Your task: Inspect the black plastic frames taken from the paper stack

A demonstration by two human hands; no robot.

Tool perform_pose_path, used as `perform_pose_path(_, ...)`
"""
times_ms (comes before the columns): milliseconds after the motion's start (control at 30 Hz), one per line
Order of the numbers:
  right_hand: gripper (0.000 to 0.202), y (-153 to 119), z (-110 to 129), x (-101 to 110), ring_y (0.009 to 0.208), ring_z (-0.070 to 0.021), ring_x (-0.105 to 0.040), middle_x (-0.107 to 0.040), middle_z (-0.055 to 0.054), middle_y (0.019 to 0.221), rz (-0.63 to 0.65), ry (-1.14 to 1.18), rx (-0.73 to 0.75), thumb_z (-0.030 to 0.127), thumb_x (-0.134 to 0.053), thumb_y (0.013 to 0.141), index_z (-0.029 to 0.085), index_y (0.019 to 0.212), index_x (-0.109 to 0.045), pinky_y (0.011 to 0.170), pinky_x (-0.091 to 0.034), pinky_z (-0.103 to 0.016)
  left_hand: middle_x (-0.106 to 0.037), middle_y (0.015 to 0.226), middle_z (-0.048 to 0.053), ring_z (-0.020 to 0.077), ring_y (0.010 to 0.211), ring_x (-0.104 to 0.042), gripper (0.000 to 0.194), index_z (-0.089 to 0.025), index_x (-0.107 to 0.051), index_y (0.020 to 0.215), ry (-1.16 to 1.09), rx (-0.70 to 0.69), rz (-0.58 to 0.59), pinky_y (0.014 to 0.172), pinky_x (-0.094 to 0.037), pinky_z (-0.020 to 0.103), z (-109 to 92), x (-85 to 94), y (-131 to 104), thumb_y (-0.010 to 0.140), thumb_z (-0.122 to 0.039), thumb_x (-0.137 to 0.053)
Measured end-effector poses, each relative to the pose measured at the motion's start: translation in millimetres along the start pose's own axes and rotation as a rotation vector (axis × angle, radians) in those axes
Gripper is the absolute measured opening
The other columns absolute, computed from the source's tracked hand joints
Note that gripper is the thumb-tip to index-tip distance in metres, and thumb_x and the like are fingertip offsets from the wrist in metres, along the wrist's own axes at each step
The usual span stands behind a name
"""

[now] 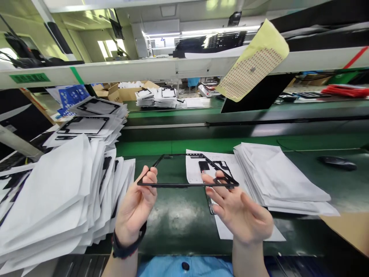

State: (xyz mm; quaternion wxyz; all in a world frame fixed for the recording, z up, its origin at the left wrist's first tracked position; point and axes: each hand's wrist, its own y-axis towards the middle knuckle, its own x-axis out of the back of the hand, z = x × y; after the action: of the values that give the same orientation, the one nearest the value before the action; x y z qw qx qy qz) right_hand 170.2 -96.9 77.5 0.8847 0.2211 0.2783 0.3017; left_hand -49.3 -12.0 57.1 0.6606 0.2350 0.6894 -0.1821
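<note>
black and thin, a rectangular frame [187, 169] is held level above the green work surface [178, 219], lifted clear of it; its near left corner is pinched by the fingertips of the left hand [135, 207], and its near right corner is pinched by the thumb and forefinger of the right hand [236, 207], the remaining right fingers being spread loosely beneath; the long axis of the frame runs left to right across the view, its flat face turned upward and its far edge pointing away toward the conveyor belt [230, 115]; the frame appears already separated from its backing, since a white liner sheet [198, 169] with black leftover pieces lies on the surface just behind and below it; a pile of spent white sheets [276, 177] lies to the right, judged as finished work; a taller stack of sheets [57, 200] at the left, some still showing black frames, is judged as work remaining.
</note>
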Motion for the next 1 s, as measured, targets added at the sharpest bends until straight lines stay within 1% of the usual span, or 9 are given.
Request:
perform_pose_path(167,0.036,-7.3,0.2,-3.7,0.119,-0.0091,-0.060,-0.053,-0.004,0.141,-0.020,-0.009,0.021,0.036,-0.053,0.098,0.029,0.133,-0.056,0.090,-0.051,-0.013,-0.070,0.067,0.009,0.0095,0.053,-0.068,0.043,-0.011,-0.057,0.097,-0.322,0.045,-0.014,0.050,-0.051,0.006,11.2,-2.8,-19.7,0.105,-0.028,-0.019)
perform_pose_path(367,0.036,-13.1,9.6,-18.6,0.109,-0.0085,-0.063,-0.055,-0.001,0.139,-0.281,-0.076,-0.114,0.046,-0.073,0.085,0.037,0.119,-0.064,0.084,-0.052,-0.014,-0.070,0.066,0.012,0.0119,0.051,-0.068,0.046,-0.010,-0.060,0.088,-0.392,0.042,-0.059,0.047,-0.052,0.009,19.5,-5.6,-24.4,0.105,-0.032,-0.024)
perform_pose_path(600,0.041,-15.5,8.7,-16.8,0.103,-0.0112,-0.063,-0.056,-0.003,0.137,-0.329,-0.038,-0.088,0.046,-0.077,0.080,0.033,0.116,-0.065,0.082,-0.055,-0.017,-0.069,0.065,0.009,0.0070,0.049,-0.065,0.051,-0.009,-0.064,0.083,-0.259,-0.020,-0.155,0.045,-0.048,0.003,23.9,-9.9,-25.3,0.106,-0.029,-0.023)
perform_pose_path(667,0.044,-11.9,4.3,-10.0,0.097,-0.0120,-0.065,-0.060,-0.004,0.131,-0.351,-0.035,-0.039,0.048,-0.078,0.077,0.032,0.116,-0.065,0.077,-0.056,-0.017,-0.068,0.062,0.006,0.0051,0.046,-0.063,0.045,-0.010,-0.067,0.076,-0.134,-0.078,-0.235,0.040,-0.044,0.001,28.6,-11.6,-27.2,0.104,-0.027,-0.035)
perform_pose_path(700,0.046,-8.7,1.5,-6.9,0.092,-0.0124,-0.065,-0.062,-0.005,0.127,-0.377,-0.039,-0.011,0.050,-0.079,0.076,0.031,0.115,-0.065,0.075,-0.057,-0.018,-0.067,0.059,0.004,0.0043,0.044,-0.061,0.035,-0.011,-0.068,0.071,-0.044,-0.127,-0.235,0.038,-0.042,0.000,32.3,-12.2,-28.1,0.099,-0.027,-0.052)
perform_pose_path(767,0.047,0.2,-5.1,-3.2,0.082,-0.0118,-0.066,-0.068,-0.005,0.114,-0.447,-0.046,0.019,0.049,-0.080,0.074,0.029,0.114,-0.066,0.073,-0.058,-0.017,-0.066,0.055,0.000,0.0036,0.041,-0.059,0.019,-0.014,-0.071,0.064,0.183,-0.249,-0.123,0.037,-0.041,-0.001,41.3,-12.6,-29.0,0.070,-0.025,-0.085)
perform_pose_path(833,0.040,10.4,-12.4,-3.6,0.073,-0.0091,-0.066,-0.071,-0.003,0.098,-0.497,-0.023,0.009,0.044,-0.082,0.074,0.026,0.108,-0.068,0.071,-0.058,-0.015,-0.068,0.056,0.000,0.0050,0.042,-0.060,0.029,-0.018,-0.075,0.064,0.398,-0.371,0.053,0.039,-0.043,0.000,50.9,-12.3,-28.4,0.046,-0.026,-0.096)
perform_pose_path(900,0.029,19.4,-19.3,-7.4,0.065,-0.0052,-0.064,-0.071,0.000,0.085,-0.487,0.046,-0.013,0.035,-0.083,0.076,0.023,0.098,-0.069,0.067,-0.056,-0.010,-0.071,0.062,0.002,0.0085,0.046,-0.064,0.030,-0.023,-0.077,0.068,0.541,-0.458,0.159,0.041,-0.046,0.003,58.8,-11.7,-26.6,0.048,-0.033,-0.096)
perform_pose_path(1000,0.014,27.2,-26.9,-14.9,0.057,-0.0021,-0.062,-0.069,0.002,0.075,-0.420,0.148,-0.013,0.026,-0.081,0.079,0.019,0.084,-0.069,0.059,-0.052,-0.005,-0.073,0.068,0.004,0.0124,0.051,-0.068,0.022,-0.027,-0.078,0.072,0.639,-0.550,0.196,0.042,-0.048,0.005,64.9,-10.7,-24.2,0.057,-0.037,-0.092)
